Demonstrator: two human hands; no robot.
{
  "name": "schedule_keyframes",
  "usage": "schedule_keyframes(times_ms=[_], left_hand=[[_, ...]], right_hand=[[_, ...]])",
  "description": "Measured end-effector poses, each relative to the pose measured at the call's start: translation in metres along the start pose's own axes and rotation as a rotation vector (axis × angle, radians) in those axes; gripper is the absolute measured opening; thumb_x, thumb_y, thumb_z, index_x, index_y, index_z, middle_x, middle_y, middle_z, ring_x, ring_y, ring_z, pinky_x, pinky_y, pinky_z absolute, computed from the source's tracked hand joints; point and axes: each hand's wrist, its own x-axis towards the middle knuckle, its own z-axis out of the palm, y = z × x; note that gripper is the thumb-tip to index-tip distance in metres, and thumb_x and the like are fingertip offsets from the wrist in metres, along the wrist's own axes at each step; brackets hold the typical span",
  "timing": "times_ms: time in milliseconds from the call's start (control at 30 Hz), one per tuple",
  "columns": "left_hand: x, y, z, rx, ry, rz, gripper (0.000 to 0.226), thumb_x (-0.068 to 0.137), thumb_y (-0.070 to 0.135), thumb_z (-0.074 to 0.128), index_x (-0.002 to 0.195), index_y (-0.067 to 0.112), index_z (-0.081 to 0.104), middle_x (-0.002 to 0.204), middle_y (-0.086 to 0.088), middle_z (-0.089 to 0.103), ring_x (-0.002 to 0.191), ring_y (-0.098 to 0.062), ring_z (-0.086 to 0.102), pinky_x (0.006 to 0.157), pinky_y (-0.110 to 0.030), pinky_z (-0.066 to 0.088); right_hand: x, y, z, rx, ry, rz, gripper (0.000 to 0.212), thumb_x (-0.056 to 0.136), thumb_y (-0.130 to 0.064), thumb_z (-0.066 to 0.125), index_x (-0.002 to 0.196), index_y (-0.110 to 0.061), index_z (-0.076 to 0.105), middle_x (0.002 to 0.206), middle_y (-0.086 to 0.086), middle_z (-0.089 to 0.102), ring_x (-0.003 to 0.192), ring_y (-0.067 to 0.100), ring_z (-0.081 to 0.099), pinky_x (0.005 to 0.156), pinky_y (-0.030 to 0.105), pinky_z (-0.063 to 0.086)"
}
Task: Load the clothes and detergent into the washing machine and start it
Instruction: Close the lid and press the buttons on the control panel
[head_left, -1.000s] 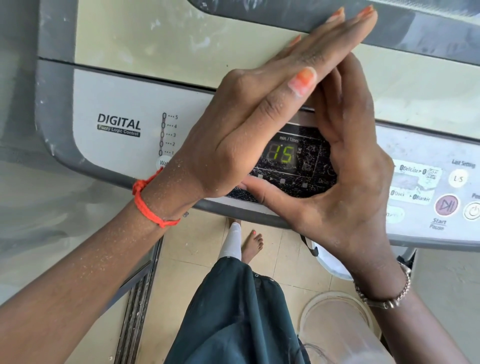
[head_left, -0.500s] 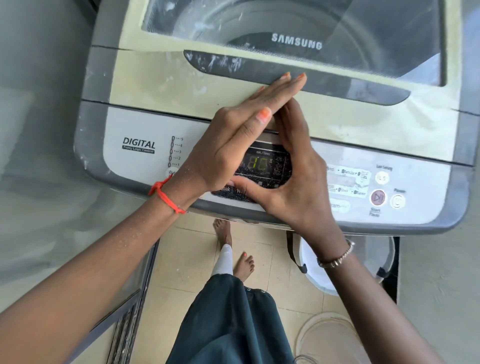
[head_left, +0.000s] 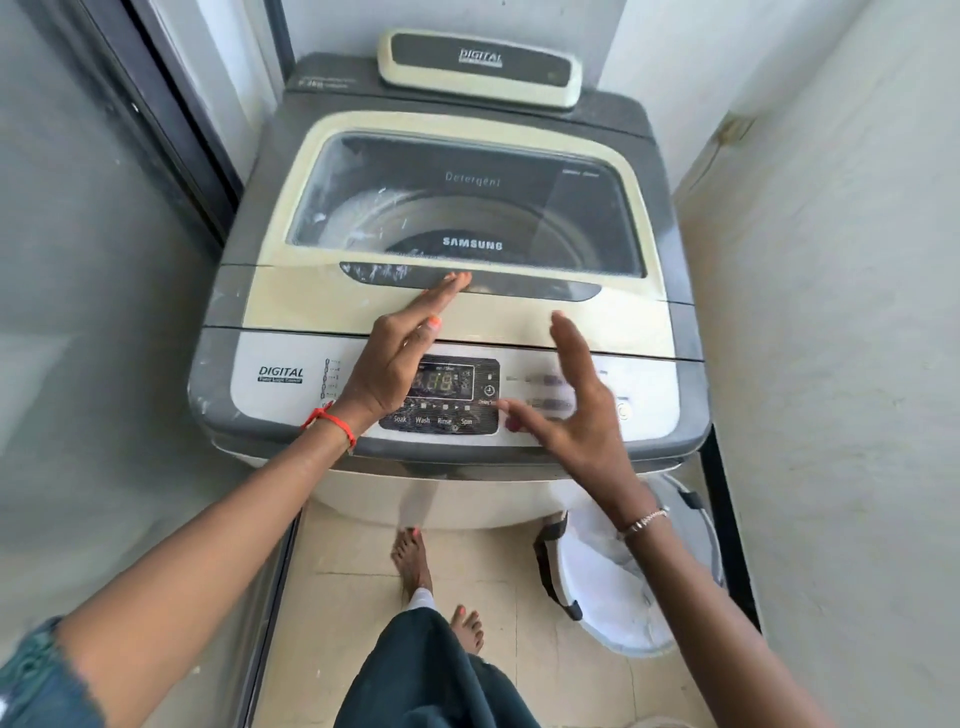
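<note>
A grey and cream top-loading washing machine stands in front of me with its glass lid closed. Its dark control display is lit, the digits blurred. My left hand hovers edge-on over the panel's left side, fingers straight and pointing toward the lid handle. My right hand is spread over the right half of the panel, fingers straight, thumb stretched toward the display; it is motion-blurred. Neither hand holds anything. No clothes or detergent show outside the drum.
A white laundry basket with black handles sits on the tiled floor at the machine's right front. A glass sliding door runs along the left, a wall along the right. My bare feet stand before the machine.
My hands, cupped together around the display, have parted; the right one has swung out to the right. My head has pulled back, bringing the whole machine into view.
</note>
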Motion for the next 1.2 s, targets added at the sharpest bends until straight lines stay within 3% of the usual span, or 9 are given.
schedule_keyframes(times_ms=[100, 167, 333, 400, 567, 700, 867, 1000, 1200], left_hand=[[0.000, 0.000, 0.001, 0.065, 0.042, 0.025, 0.055, 0.092, 0.027, 0.031, 0.139, -0.002, 0.035, 0.146, -0.011, 0.036, 0.141, -0.015, 0.025, 0.117, -0.024, 0.015], [0.002, -0.002, 0.001, 0.114, 0.098, 0.026, 0.058, 0.091, 0.030, 0.030, 0.139, -0.001, 0.036, 0.147, -0.006, 0.034, 0.142, -0.014, 0.022, 0.119, -0.028, 0.009], [0.005, -0.005, 0.003, 0.230, 0.165, 0.021, 0.060, 0.090, 0.034, 0.030, 0.139, 0.001, 0.037, 0.147, -0.001, 0.029, 0.142, -0.015, 0.018, 0.116, -0.020, -0.006], [0.005, -0.006, 0.003, 0.261, 0.149, 0.024, 0.060, 0.090, 0.035, 0.030, 0.139, 0.002, 0.038, 0.147, 0.000, 0.028, 0.143, -0.016, 0.016, 0.115, -0.017, -0.009], [0.006, -0.006, 0.004, 0.320, 0.139, 0.031, 0.062, 0.089, 0.037, 0.028, 0.138, 0.002, 0.039, 0.146, 0.004, 0.027, 0.142, -0.014, 0.015, 0.113, -0.015, -0.011], [0.007, -0.004, 0.005, 0.344, 0.156, 0.031, 0.063, 0.088, 0.038, 0.027, 0.138, 0.002, 0.040, 0.146, 0.005, 0.027, 0.141, -0.013, 0.016, 0.113, -0.014, -0.012], [0.007, -0.007, 0.007, 0.354, 0.186, 0.029, 0.063, 0.088, 0.039, 0.027, 0.139, 0.004, 0.040, 0.145, 0.006, 0.029, 0.141, -0.012, 0.018, 0.113, -0.015, -0.012], [0.009, -0.009, 0.010, 0.369, 0.200, 0.032, 0.063, 0.087, 0.039, 0.028, 0.139, 0.004, 0.040, 0.144, 0.006, 0.028, 0.140, -0.012, 0.019, 0.113, -0.016, -0.013], [0.008, -0.008, 0.010, 0.374, 0.211, 0.038, 0.064, 0.087, 0.039, 0.029, 0.139, 0.003, 0.041, 0.148, -0.005, 0.034, 0.140, -0.012, 0.019, 0.112, -0.014, -0.014]], right_hand=[[-0.015, 0.020, -0.034, -0.066, 0.152, 0.072, 0.088, 0.076, -0.026, 0.075, 0.145, -0.010, 0.023, 0.146, -0.007, 0.029, 0.133, 0.002, 0.029, 0.102, 0.001, 0.021], [-0.020, 0.028, -0.050, -0.090, 0.174, 0.132, 0.088, 0.076, -0.027, 0.074, 0.146, -0.015, 0.021, 0.145, -0.011, 0.027, 0.133, 0.004, 0.029, 0.102, 0.003, 0.021], [-0.026, 0.044, -0.061, -0.101, 0.085, 0.248, 0.092, 0.076, -0.038, 0.073, 0.146, -0.027, 0.015, 0.151, -0.006, 0.027, 0.136, 0.013, 0.029, 0.112, 0.038, 0.029], [-0.024, 0.046, -0.060, -0.108, 0.085, 0.256, 0.093, 0.075, -0.040, 0.073, 0.146, -0.028, 0.014, 0.151, -0.006, 0.027, 0.136, 0.015, 0.031, 0.111, 0.042, 0.031], [-0.020, 0.050, -0.059, -0.081, 0.088, 0.259, 0.095, 0.070, -0.042, 0.076, 0.144, -0.025, 0.019, 0.151, -0.004, 0.027, 0.135, 0.016, 0.030, 0.111, 0.043, 0.031], [-0.012, 0.052, -0.061, 0.012, 0.069, 0.302, 0.102, 0.067, -0.029, 0.081, 0.145, -0.023, 0.016, 0.151, -0.002, 0.024, 0.136, 0.015, 0.027, 0.113, 0.036, 0.025], [-0.002, 0.062, -0.058, 0.067, 0.080, 0.348, 0.114, 0.059, -0.021, 0.085, 0.146, -0.025, 0.012, 0.154, -0.002, 0.017, 0.140, 0.019, 0.018, 0.115, 0.046, 0.020], [0.013, 0.061, -0.060, -0.006, 0.109, 0.343, 0.124, 0.055, -0.007, 0.086, 0.147, -0.023, 0.005, 0.157, 0.004, 0.002, 0.144, 0.021, -0.002, 0.117, 0.050, 0.004], [0.017, 0.062, -0.064, -0.100, 0.034, 0.353, 0.124, 0.060, -0.014, 0.085, 0.148, -0.018, -0.002, 0.157, 0.004, -0.004, 0.144, 0.021, -0.011, 0.117, 0.043, -0.005]])
